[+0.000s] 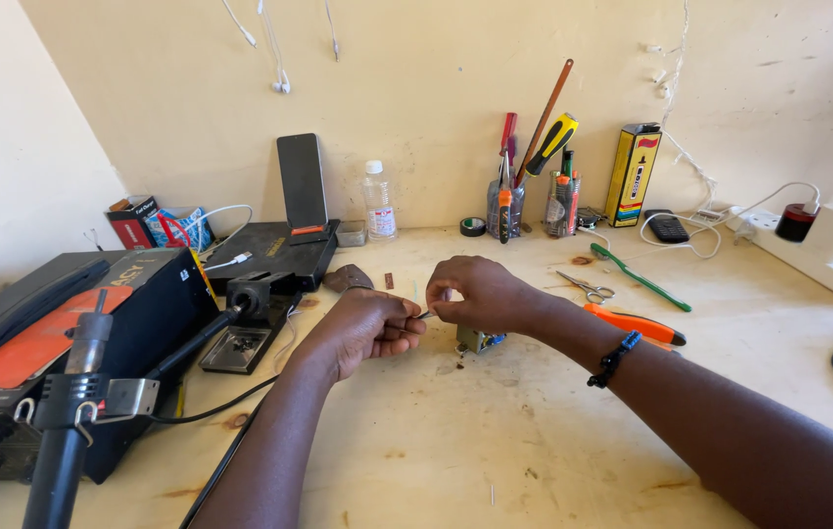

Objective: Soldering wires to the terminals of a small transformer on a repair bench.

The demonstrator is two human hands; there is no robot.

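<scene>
Hands meet over the middle of the bench (553,411): we pinch a thin metal piece (425,315), perhaps a wire or pin, between them. Our left hand (369,331) has its fingers curled together and clamped on one end; our right hand (483,294) has its fingertips closed on the other end. Just below the right hand, a small greenish component with a blue part (478,339) rests on the bench. We judge this a fiddly holding-and-working step on the thin piece, calling for steady, fine pressure. Orange-handled pliers (637,324) lie just right of the right wrist, scissors (588,287) and a green toothbrush (640,278) sit further back, and a hot-air station (64,333) occupies the left edge.
</scene>
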